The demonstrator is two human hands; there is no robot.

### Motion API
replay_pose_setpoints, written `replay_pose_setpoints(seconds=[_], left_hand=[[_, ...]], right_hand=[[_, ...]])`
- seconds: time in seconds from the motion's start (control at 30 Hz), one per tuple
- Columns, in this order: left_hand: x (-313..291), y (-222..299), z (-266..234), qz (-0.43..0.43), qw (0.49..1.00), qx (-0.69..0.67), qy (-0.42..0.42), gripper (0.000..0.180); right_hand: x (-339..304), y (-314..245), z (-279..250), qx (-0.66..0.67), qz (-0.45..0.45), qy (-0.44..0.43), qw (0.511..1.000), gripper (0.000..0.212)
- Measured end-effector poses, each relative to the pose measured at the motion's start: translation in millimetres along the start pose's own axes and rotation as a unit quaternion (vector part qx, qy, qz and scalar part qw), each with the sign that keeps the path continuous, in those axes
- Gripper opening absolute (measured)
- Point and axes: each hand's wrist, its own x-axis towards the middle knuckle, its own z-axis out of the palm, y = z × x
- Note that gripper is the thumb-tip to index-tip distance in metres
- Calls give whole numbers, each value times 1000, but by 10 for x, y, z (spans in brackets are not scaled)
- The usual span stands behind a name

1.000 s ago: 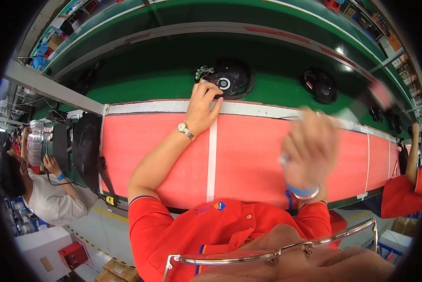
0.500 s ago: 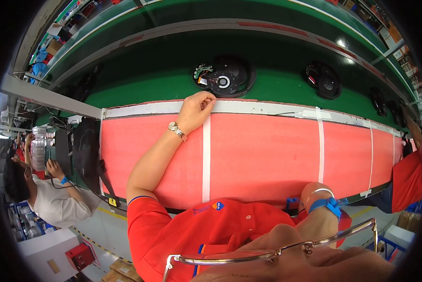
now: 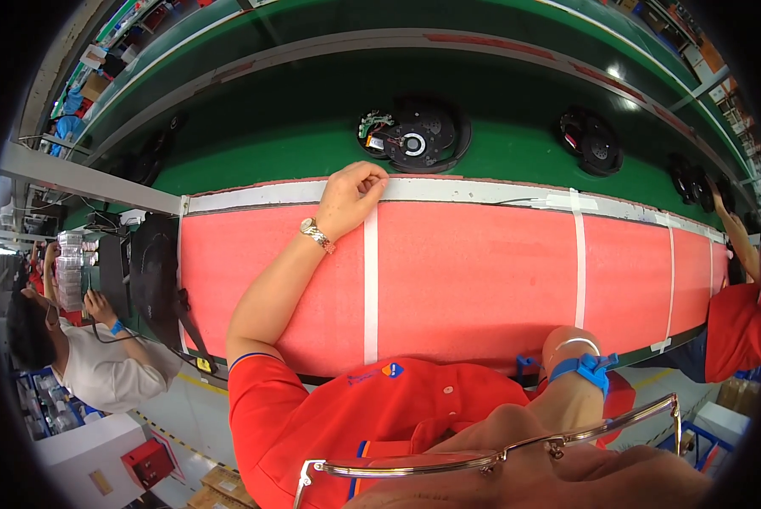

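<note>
My left hand (image 3: 352, 200) rests on the white front rail (image 3: 465, 193) of the conveyor, its fingers loosely curled and nothing visible in them. A watch (image 3: 314, 232) circles that wrist. Just beyond the fingertips, apart from them, an open black rounded housing (image 3: 435, 127) lies on the green belt (image 3: 507, 140). It shows a green circuit board, a small white-labelled part and a pale ring. My right hand (image 3: 567, 413) is raised close to my chin, above a blue wrist strap (image 3: 585, 370); its fingers are hidden.
A pink-covered bench (image 3: 473, 271) with white tape strips lies before me. More black housings (image 3: 590, 141) sit along the belt to the right. A co-worker's arm (image 3: 741, 246) reaches over there. At left are a black bag (image 3: 156, 271), a metal post (image 3: 92, 174) and another person (image 3: 109, 365).
The black housings have shifted slightly right along the belt. At far right, a co-worker's hand has come onto the housings. My hands stay nearly where they were.
</note>
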Motion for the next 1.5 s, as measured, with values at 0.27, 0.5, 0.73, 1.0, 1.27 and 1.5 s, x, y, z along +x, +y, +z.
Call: replay_pose_setpoints(seconds=[0.27, 0.5, 0.73, 1.0, 1.27, 1.5], left_hand=[[-32, 130, 91, 209, 941, 239, -121, 45], [68, 137, 196, 171, 941, 265, -122, 54], [14, -41, 149, 138, 972, 185, -30, 26], [68, -83, 164, 139, 984, 106, 42, 10], [70, -75, 148, 139, 983, 103, 62, 9], [67, -64, 145, 135, 984, 86, 75, 6]], right_hand=[[-227, -192, -119, 27, 29, 11, 999, 8], [-234, -368, -101, 30, 74, 31, 996, 10], [-343, -299, 117, 32, 32, -58, 997, 11], [-223, -381, -74, -98, 0, -135, 986, 13], [-184, -410, -164, -203, -28, -195, 959, 18], [-294, -293, -8, -91, 24, -53, 994, 28]])
